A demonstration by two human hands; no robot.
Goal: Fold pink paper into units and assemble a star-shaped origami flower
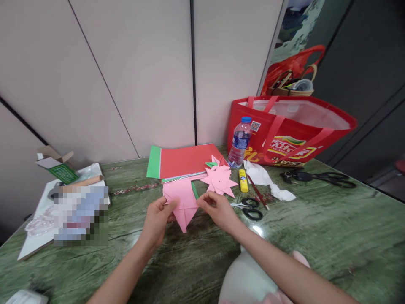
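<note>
Between my two hands is a sheet of pink paper (182,196), partly folded, with its lower end coming to a point. My left hand (161,215) grips its left edge, thumb on top and fingers behind. At the right edge my right hand (217,207) pinches the paper between thumb and fingertips. Just beyond the right hand lie pink star-shaped paper pieces (219,180), with a small green paper leaf (211,164) among them. A thin green strip (194,190) shows beside the pink paper. Behind it rest red paper sheets (190,160) and a green sheet (153,161).
Right of the hands lie black-handled scissors (252,214), a yellow glue stick (243,180), a pencil (257,192) and white tissue (268,180). A water bottle (239,145) stands before a red shopping bag (300,139). At left are a green box (65,172) and a white board (28,249).
</note>
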